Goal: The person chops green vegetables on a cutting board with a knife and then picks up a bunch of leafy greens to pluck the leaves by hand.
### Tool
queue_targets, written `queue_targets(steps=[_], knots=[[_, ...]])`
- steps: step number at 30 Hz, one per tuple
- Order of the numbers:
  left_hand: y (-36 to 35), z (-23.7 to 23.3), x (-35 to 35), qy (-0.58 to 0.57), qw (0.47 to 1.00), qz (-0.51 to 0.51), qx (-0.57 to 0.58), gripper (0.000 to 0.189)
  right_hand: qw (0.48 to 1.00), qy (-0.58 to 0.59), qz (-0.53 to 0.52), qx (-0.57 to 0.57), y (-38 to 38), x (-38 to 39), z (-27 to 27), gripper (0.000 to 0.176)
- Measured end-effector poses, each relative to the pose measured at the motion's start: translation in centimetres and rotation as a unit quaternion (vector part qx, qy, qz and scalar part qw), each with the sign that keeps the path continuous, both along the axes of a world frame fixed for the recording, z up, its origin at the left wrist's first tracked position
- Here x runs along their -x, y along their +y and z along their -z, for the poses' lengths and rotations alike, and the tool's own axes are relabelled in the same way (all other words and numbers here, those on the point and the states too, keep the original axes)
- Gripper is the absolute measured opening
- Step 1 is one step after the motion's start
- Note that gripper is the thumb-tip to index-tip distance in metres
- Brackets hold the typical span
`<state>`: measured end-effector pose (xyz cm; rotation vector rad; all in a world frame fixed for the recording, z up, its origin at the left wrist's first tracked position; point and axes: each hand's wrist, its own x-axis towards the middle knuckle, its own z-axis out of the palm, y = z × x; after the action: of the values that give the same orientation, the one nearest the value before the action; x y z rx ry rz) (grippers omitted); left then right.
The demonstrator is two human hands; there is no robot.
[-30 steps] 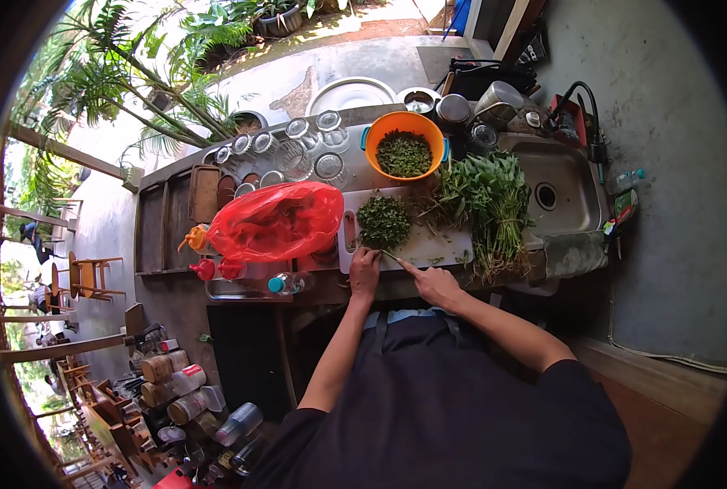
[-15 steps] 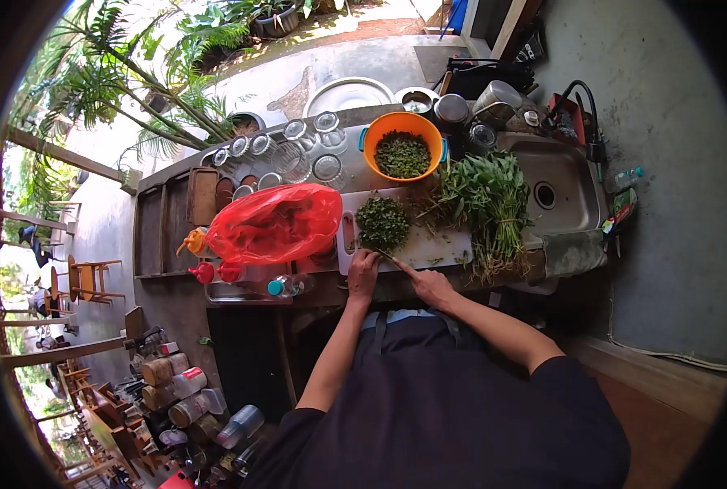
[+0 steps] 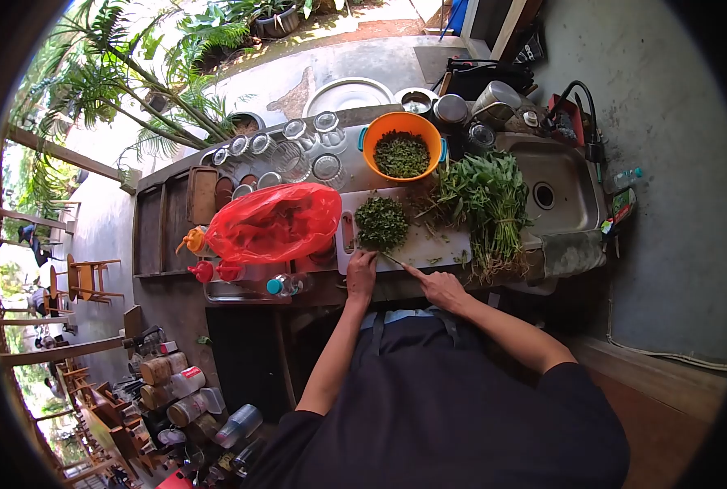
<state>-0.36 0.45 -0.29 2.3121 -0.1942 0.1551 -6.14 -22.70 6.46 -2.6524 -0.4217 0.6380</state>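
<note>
A knife (image 3: 394, 260) is gripped in my right hand (image 3: 442, 291), its blade pointing left toward my other hand. My left hand (image 3: 361, 275) is closed at the near edge of a pile of chopped leafy greens (image 3: 381, 222); what its fingertips pinch is too small to make out. Both hands are over the front edge of a white cutting board (image 3: 449, 246), which carries the pile and some scattered bits. To the right, a large bunch of long-stemmed greens with roots (image 3: 494, 212) lies partly across the board.
Behind the board stands an orange basin (image 3: 380, 130) holding chopped greens. An open red plastic bag (image 3: 274, 224) is at the left, with a clear bottle (image 3: 288, 284) before it. Upturned glass jars (image 3: 328, 167) line the back. A metal sink (image 3: 571, 175) lies right.
My right hand has shifted slightly right and toward me with the knife, away from my left hand. The left hand has barely moved; the pile looks the same.
</note>
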Motion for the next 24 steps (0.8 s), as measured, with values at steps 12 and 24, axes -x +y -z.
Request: queue_targets(steps=[12, 24], knots=[[0.1, 0.4, -0.5, 0.038, 0.999, -0.012, 0.017, 0.013, 1.0, -0.005, 0.001, 0.005, 2.1, -1.5, -1.1, 0.071], [0.2, 0.0, -0.3, 0.022, 1.0, -0.006, 0.019, 0.014, 0.999, 0.016, 0.037, -0.034, 3.0, -1.4, 2.0, 0.07]])
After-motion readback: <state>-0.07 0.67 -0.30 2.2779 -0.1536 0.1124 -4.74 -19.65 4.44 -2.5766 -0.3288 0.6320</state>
